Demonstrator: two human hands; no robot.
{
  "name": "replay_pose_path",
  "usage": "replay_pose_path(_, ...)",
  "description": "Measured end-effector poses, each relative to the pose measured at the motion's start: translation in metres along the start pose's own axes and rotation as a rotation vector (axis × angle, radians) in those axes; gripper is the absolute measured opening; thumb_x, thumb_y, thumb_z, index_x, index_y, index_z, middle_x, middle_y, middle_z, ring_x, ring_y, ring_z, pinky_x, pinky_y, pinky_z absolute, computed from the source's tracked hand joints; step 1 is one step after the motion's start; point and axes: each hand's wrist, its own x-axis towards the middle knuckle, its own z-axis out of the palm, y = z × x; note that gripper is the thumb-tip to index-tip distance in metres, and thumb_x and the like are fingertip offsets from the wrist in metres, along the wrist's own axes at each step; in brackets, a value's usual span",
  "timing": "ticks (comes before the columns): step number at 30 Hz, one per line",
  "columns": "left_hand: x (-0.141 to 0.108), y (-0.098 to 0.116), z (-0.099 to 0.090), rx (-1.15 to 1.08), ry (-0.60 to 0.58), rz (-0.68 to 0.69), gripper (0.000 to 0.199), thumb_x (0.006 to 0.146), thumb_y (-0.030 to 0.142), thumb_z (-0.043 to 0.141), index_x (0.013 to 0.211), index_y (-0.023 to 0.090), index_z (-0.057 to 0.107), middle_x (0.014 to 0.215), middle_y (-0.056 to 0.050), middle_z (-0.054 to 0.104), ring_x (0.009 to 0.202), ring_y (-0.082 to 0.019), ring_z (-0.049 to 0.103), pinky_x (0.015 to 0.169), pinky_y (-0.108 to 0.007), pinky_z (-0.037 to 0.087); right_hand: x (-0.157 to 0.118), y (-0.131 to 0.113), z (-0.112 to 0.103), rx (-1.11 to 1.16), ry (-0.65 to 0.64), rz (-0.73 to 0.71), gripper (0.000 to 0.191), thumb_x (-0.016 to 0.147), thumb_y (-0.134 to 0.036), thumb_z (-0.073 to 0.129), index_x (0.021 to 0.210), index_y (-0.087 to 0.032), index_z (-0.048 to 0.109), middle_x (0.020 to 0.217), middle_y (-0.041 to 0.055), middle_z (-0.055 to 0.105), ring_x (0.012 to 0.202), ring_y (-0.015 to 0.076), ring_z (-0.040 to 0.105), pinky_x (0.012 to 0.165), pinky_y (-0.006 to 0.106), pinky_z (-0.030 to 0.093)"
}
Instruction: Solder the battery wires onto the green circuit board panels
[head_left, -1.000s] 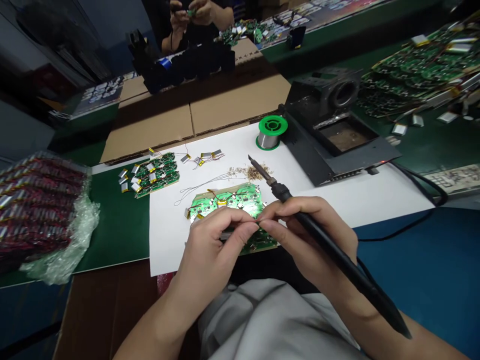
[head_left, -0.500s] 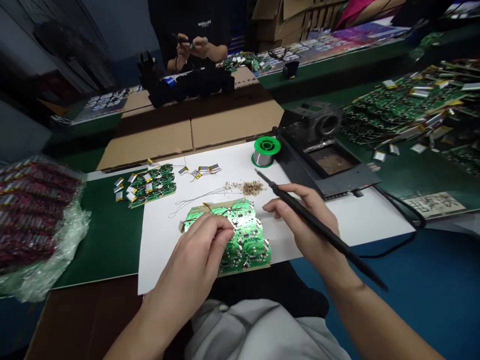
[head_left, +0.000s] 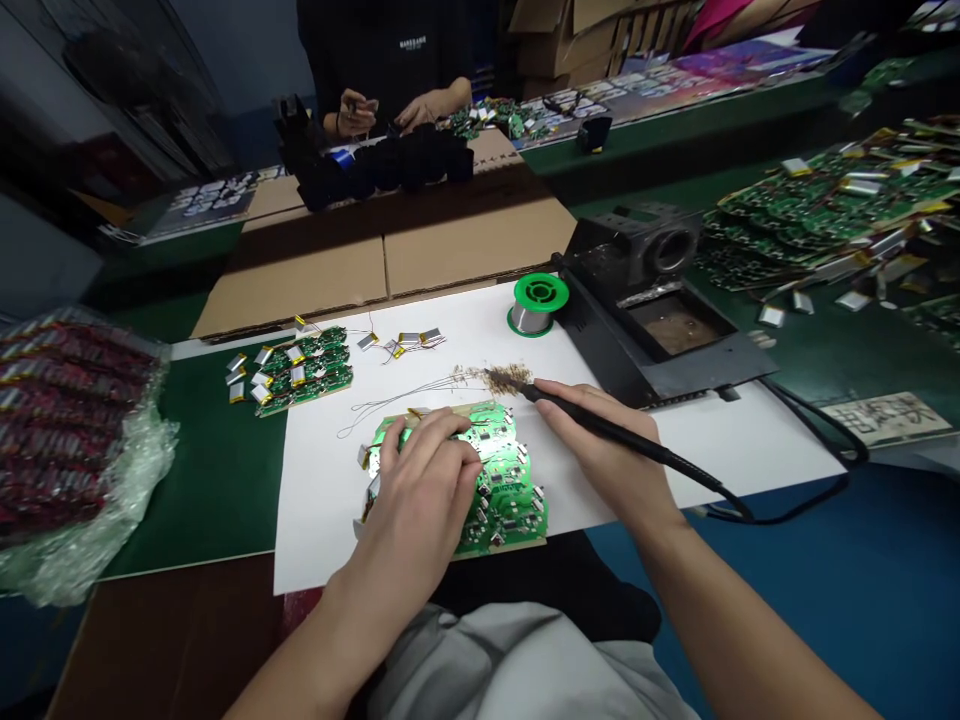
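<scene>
My left hand (head_left: 420,490) lies over a green circuit board panel (head_left: 504,490), its fingers spread on the board's left part and holding nothing I can make out. Small silver pouch batteries with thin wires sit along the panel's edge. My right hand (head_left: 592,445) grips a black soldering iron (head_left: 607,430), whose tip touches a brown pile of solder debris (head_left: 510,378) on a white paper sheet (head_left: 600,460). A spool of solder wire (head_left: 537,304) with a green hub stands just beyond the tip.
A black soldering station (head_left: 652,290) stands right of the spool, beside stacked boards (head_left: 825,210). Further boards with batteries (head_left: 296,370) lie left, near a bubble-wrapped battery pack (head_left: 75,430). Across the bench, a co-worker's hands (head_left: 382,112) work behind black holders (head_left: 382,165).
My right hand has swung the iron lower and left, bringing its tip from above the debris pile onto it. My left hand has flattened onto the panel from a pinching pose.
</scene>
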Motion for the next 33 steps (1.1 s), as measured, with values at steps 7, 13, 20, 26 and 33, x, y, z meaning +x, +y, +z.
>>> replay_pose_path(7,0.000,0.002,-0.002,-0.016,-0.016,-0.018,0.019,0.107,0.012,0.043,0.096,0.022,0.055,0.131,-0.009,0.069,0.132,-0.026,0.060,0.121,-0.066,0.027,-0.001,0.000,0.001,0.012,0.003,-0.034,0.019,0.090,-0.027,0.074,0.106,-0.026,0.083,0.100,0.0043,0.082,0.096,0.0212,0.078,0.091,0.035,0.064)
replay_pose_path(13,0.000,0.005,-0.004,-0.035,-0.006,-0.021,0.018,0.107,0.012,0.046,0.097,0.023,0.056,0.134,-0.010,0.068,0.136,-0.025,0.058,0.124,-0.062,0.025,-0.012,-0.005,-0.007,0.025,0.113,0.050,0.018,0.090,-0.030,0.076,0.106,-0.027,0.083,0.105,0.0041,0.081,0.097,0.0225,0.078,0.090,0.038,0.064)
replay_pose_path(20,0.000,0.008,-0.005,-0.076,-0.044,0.023,0.017,0.105,0.012,0.052,0.093,0.022,0.059,0.132,-0.010,0.068,0.137,-0.026,0.057,0.123,-0.057,0.026,-0.052,-0.012,-0.032,0.267,0.253,0.055,0.017,0.082,-0.023,0.085,0.097,-0.030,0.082,0.095,0.0037,0.077,0.083,0.0241,0.073,0.075,0.043,0.058)
replay_pose_path(26,0.002,0.008,-0.005,-0.060,-0.078,0.016,0.019,0.105,0.010,0.052,0.092,0.022,0.059,0.132,-0.008,0.068,0.138,-0.025,0.057,0.123,-0.054,0.024,-0.071,-0.020,-0.047,0.283,0.210,-0.165,0.030,0.078,-0.008,0.079,0.097,-0.031,0.085,0.073,0.0045,0.073,0.066,0.0248,0.067,0.060,0.047,0.052)
replay_pose_path(33,0.006,0.008,0.000,0.013,-0.011,0.025,0.020,0.105,0.009,0.049,0.092,0.021,0.059,0.122,-0.008,0.070,0.124,-0.024,0.063,0.118,-0.049,0.029,-0.078,-0.017,-0.045,0.248,0.105,-0.170,0.044,0.076,-0.001,0.076,0.104,-0.034,0.084,0.076,0.0039,0.074,0.066,0.0262,0.069,0.057,0.046,0.053)
